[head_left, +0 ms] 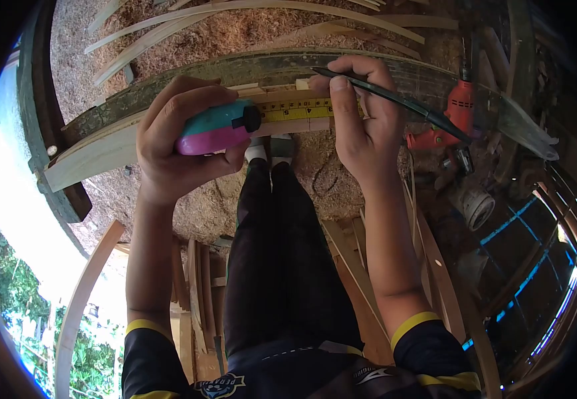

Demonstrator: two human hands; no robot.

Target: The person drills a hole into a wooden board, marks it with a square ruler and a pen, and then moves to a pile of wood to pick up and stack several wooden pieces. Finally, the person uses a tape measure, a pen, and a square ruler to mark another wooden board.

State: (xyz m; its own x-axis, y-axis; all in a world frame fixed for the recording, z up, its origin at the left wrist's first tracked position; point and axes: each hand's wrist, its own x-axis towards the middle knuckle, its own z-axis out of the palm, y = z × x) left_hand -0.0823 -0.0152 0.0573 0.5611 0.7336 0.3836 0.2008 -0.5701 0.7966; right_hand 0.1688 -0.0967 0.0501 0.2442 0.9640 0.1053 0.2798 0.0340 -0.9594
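My left hand is wrapped round a teal and pink tape measure. Its yellow blade is drawn out to the right along a pale wooden board. In my right hand is a dark pen, held between thumb and fingers with its tip pointing left above the board. The right fingers are close to the far end of the blade; whether they touch it is hidden. A small light wood piece shows at the board's back edge between my hands.
Behind the board runs a weathered beam. A red power drill lies to the right, near a clear plastic bag. Curved wooden strips lie on the shavings at the back. More planks flank my legs.
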